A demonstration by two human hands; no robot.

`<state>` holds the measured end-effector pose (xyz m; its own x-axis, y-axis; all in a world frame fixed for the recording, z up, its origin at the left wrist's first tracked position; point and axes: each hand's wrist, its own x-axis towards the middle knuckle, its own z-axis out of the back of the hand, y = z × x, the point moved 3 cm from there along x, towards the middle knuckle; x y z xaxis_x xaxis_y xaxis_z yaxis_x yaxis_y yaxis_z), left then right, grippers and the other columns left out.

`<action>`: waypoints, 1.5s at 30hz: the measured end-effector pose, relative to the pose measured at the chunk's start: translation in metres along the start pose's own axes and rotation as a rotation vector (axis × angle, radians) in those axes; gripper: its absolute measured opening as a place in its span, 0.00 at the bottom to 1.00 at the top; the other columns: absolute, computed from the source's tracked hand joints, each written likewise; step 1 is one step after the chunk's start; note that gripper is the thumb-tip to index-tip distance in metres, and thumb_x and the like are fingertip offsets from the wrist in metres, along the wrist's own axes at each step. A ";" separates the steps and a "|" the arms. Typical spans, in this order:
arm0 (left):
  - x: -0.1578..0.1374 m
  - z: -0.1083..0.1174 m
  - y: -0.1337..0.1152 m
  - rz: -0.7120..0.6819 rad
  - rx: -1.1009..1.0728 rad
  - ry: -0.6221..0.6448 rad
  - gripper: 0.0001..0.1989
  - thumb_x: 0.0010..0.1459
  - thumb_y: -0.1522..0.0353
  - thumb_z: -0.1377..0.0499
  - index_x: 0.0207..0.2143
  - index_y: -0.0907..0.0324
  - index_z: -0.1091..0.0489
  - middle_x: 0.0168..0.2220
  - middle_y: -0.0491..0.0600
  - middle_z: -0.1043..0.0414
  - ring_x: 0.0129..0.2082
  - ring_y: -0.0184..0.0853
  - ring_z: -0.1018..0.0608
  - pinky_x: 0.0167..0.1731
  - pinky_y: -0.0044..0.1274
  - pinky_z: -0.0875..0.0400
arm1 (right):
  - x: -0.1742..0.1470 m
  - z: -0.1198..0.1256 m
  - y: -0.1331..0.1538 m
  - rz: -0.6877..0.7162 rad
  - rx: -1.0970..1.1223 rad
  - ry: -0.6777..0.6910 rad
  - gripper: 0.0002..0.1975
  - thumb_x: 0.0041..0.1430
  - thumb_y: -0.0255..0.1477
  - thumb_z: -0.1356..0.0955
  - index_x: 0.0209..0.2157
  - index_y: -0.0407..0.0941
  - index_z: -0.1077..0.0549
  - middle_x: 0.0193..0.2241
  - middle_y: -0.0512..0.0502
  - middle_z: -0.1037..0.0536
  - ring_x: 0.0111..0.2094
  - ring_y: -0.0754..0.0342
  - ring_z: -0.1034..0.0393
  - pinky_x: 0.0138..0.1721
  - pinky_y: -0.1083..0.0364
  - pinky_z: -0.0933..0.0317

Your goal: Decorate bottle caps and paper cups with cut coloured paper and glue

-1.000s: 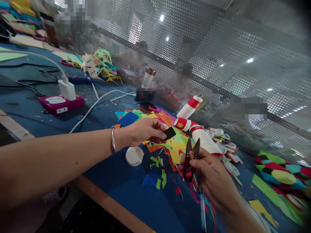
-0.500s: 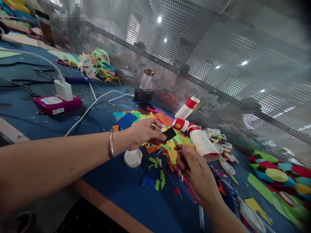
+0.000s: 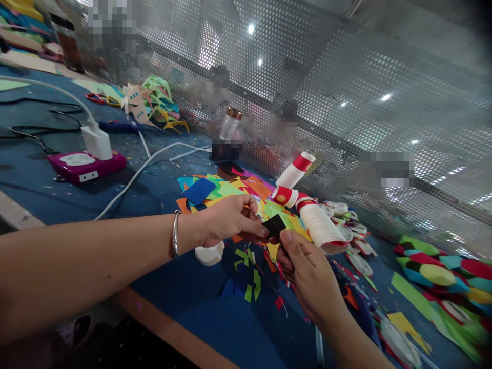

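A small piece of black paper is pinched between the thumb and fingers of my left hand, which wears a silver bangle at the wrist. My right hand is closed round small dark scissors, mostly hidden by its fingers. Their blades meet the paper's right part, where a thin line crosses it. Beneath both hands lies a heap of coloured paper pieces. A white paper disc or lid rests under my left wrist.
White-and-red paper cups lie stacked behind my right hand. Green scraps are scattered in front. At the left, a white cable runs from a charger on a magenta power strip. A perforated metal screen stands behind the table.
My right hand has moved up to the left, bringing the scissors from beside the black paper onto it. My left hand has lowered slightly and still pinches the paper.
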<state>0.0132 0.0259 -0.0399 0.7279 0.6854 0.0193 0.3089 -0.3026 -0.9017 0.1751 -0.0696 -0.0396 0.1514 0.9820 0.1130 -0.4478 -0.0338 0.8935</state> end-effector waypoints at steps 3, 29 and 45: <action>0.001 0.001 0.002 -0.009 0.005 0.001 0.20 0.46 0.79 0.29 0.31 0.60 0.38 0.26 0.41 0.28 0.28 0.29 0.21 0.33 0.23 0.25 | -0.001 -0.001 -0.003 -0.040 0.077 0.026 0.22 0.68 0.48 0.36 0.27 0.47 0.38 0.20 0.57 0.43 0.20 0.59 0.54 0.18 0.58 0.57; 0.005 0.012 -0.006 -0.031 0.162 -0.138 0.14 0.52 0.80 0.35 0.37 0.61 0.33 0.26 0.42 0.28 0.27 0.27 0.23 0.35 0.23 0.30 | 0.000 0.000 0.002 -0.036 -0.210 -0.045 0.23 0.64 0.53 0.36 0.29 0.47 0.31 0.18 0.56 0.41 0.20 0.57 0.48 0.22 0.56 0.53; 0.013 0.041 -0.023 -0.128 0.168 -0.304 0.08 0.51 0.78 0.36 0.33 0.59 0.24 0.34 0.46 0.28 0.33 0.28 0.26 0.35 0.20 0.34 | -0.034 0.054 0.009 0.060 -0.811 -0.165 0.17 0.64 0.45 0.35 0.41 0.47 0.25 0.34 0.42 0.20 0.31 0.46 0.26 0.32 0.49 0.36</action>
<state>-0.0091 0.0690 -0.0371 0.4674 0.8836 0.0299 0.2625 -0.1064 -0.9590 0.2136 -0.1135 -0.0121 0.2058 0.9408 0.2692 -0.9461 0.1210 0.3005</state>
